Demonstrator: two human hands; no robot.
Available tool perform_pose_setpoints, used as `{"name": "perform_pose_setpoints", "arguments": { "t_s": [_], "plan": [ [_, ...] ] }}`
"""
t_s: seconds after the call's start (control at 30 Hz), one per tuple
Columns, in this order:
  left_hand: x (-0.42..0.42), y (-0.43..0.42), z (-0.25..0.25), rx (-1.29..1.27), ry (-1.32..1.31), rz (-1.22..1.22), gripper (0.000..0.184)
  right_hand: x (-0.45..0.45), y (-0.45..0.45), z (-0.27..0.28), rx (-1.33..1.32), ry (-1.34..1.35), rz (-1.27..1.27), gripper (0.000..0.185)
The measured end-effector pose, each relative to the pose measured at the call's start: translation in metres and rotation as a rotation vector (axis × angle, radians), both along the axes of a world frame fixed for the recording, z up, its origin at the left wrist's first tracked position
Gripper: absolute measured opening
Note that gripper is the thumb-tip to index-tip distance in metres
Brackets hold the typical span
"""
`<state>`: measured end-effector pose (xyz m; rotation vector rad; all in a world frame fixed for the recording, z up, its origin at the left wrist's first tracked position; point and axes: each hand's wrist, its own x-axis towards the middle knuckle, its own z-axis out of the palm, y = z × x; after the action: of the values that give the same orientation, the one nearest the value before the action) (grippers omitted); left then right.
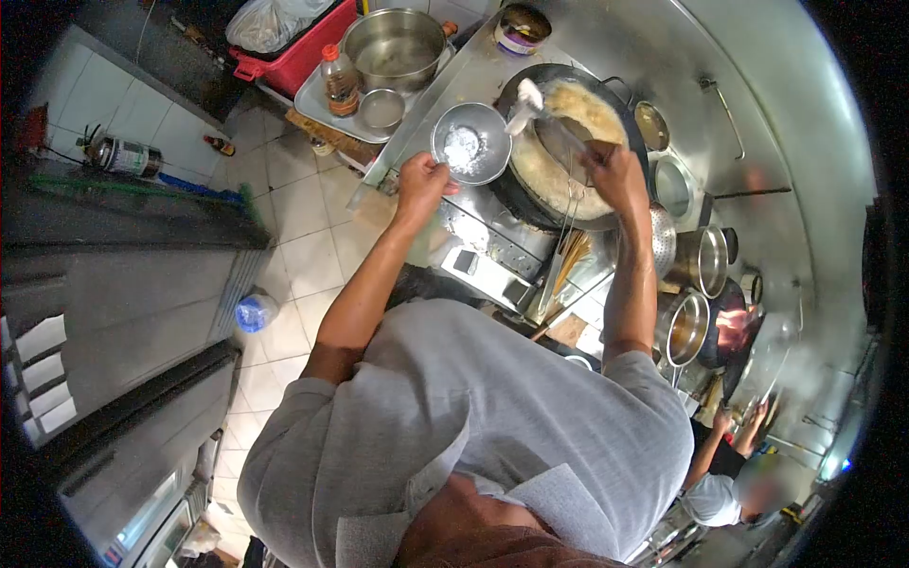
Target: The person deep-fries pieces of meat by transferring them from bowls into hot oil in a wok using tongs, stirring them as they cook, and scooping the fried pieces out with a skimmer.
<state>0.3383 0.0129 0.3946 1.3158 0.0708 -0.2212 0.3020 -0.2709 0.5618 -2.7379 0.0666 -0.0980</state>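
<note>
My left hand (423, 189) is closed on the rim of a small metal bowl (485, 144) with white powder in it. The bowl is beside the near left edge of a large black wok (520, 194) full of pale, foamy liquid. Over the wok, my right hand (615, 175) is closed round a handle. A white, floury piece (526, 101) is between the bowl and the wok; what supports it is unclear. A wire tool (572, 204) lies at the wok's near side.
A steel pot (395, 49), a sauce bottle (339, 80) and a small bowl (382, 109) stand on a tray at the left. Steel pots (684, 327) and a flaming burner line the right. A co-worker (715, 497) is at the lower right.
</note>
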Motion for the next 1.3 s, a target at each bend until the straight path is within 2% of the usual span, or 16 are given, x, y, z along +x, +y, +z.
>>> {"name": "perform_pose_setpoints", "arguments": {
  "t_s": [0.1,0.2,0.27,0.4,0.53,0.63,0.77,0.8,0.83,0.93,0.97,1.0,1.13,1.2,1.23,1.3],
  "plan": [
    [0.004,0.000,-0.014,0.018,0.020,0.004,0.012,0.041,-0.033,-0.006,0.053,0.095,-0.076,0.024],
    [0.005,0.000,-0.011,0.014,0.058,0.007,0.012,0.093,-0.059,-0.057,-0.023,0.020,-0.067,0.027],
    [0.001,0.002,-0.005,0.023,0.090,0.012,0.011,0.120,-0.067,-0.090,-0.215,0.083,-0.090,0.030],
    [-0.005,0.017,-0.001,0.037,0.080,-0.012,0.009,0.131,-0.058,-0.109,-0.285,0.014,-0.270,0.031],
    [-0.031,0.054,0.026,0.070,0.153,-0.002,0.016,0.071,-0.032,-0.072,-0.240,-0.103,-0.349,0.032],
    [-0.046,0.089,0.004,0.059,0.170,0.038,0.012,0.004,-0.007,-0.040,-0.047,-0.121,-0.444,0.037],
    [-0.069,0.130,-0.008,0.056,0.195,-0.019,0.010,-0.096,0.029,-0.064,0.242,-0.171,-0.537,0.041],
    [-0.072,0.138,-0.011,0.054,0.205,-0.017,0.012,-0.119,0.037,-0.091,0.276,-0.217,-0.549,0.041],
    [-0.071,0.144,-0.014,0.054,0.214,-0.017,0.016,-0.139,0.059,-0.085,0.359,-0.141,-0.646,0.042],
    [-0.071,0.158,-0.024,-0.038,0.248,-0.124,0.024,-0.185,0.131,-0.078,0.614,-0.097,-0.804,0.043],
    [-0.073,0.158,-0.021,-0.022,0.295,-0.185,0.027,-0.201,0.148,-0.101,0.669,-0.260,-0.828,0.042],
    [-0.073,0.154,-0.018,-0.003,0.311,-0.213,0.027,-0.215,0.166,-0.103,0.675,-0.252,-0.865,0.042],
    [-0.083,0.141,-0.012,0.020,0.253,-0.537,0.025,-0.268,0.228,-0.094,0.924,-0.250,-1.014,0.039],
    [-0.094,0.130,-0.008,0.016,0.226,-0.691,0.024,-0.296,0.248,-0.104,0.888,-0.323,-1.052,0.037],
    [-0.097,0.126,-0.006,0.042,0.216,-0.735,0.023,-0.306,0.260,-0.098,1.015,-0.316,-1.127,0.036],
    [-0.113,0.113,-0.012,0.079,0.220,-0.825,0.022,-0.332,0.280,-0.101,0.896,-0.361,-1.135,0.039]
  ]
}}
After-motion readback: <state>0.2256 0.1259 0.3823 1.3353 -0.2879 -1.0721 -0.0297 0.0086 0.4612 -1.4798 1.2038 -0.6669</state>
